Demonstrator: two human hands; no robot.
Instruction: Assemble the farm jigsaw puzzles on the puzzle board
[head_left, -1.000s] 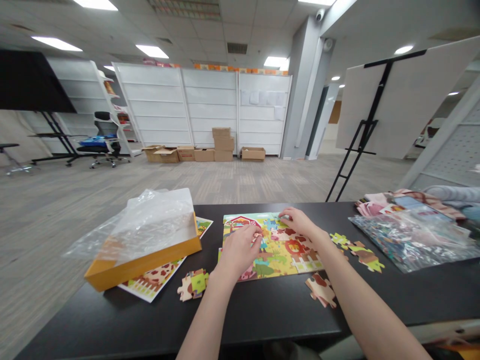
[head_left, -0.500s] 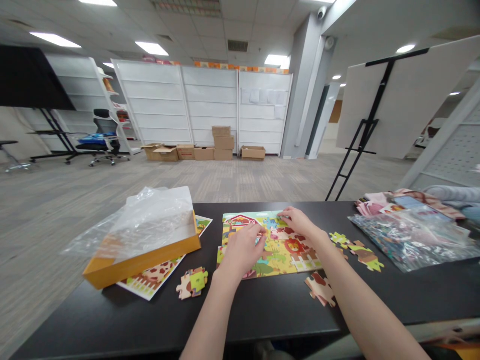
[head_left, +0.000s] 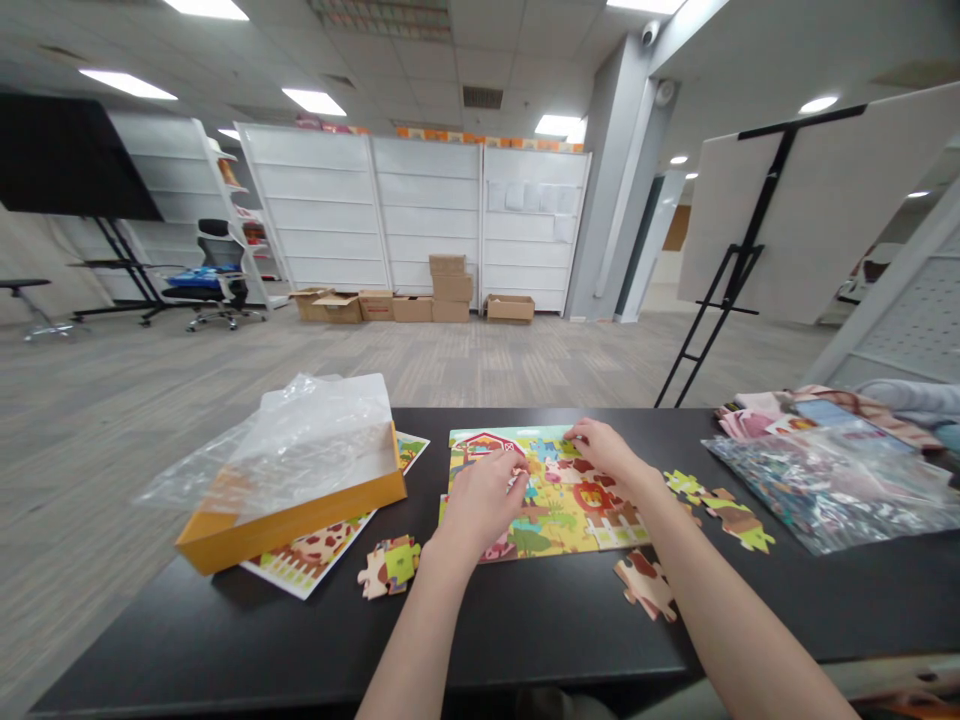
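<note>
A colourful farm jigsaw puzzle (head_left: 559, 500) lies partly assembled on the black table (head_left: 525, 620). My left hand (head_left: 484, 495) rests on its left middle, fingers curled and pinching a piece against the picture. My right hand (head_left: 604, 450) lies at the puzzle's far right corner, fingers bent down onto the pieces there. Loose pieces lie around: one cluster (head_left: 388, 567) near my left forearm, a brown-and-white one (head_left: 645, 585) by my right forearm, and several green and brown ones (head_left: 720, 508) to the right.
A yellow box (head_left: 300, 510) covered by a clear plastic bag (head_left: 292, 440) sits on a printed sheet (head_left: 307, 560) at the left. A plastic bag of small puzzle pieces (head_left: 825, 480) and folded cloth (head_left: 810, 410) lie at the right. An easel board (head_left: 757, 220) stands behind the table.
My left hand has shifted slightly on the puzzle's left middle, staying on the pieces. My right hand keeps its place at the far corner. The view has drifted a little.
</note>
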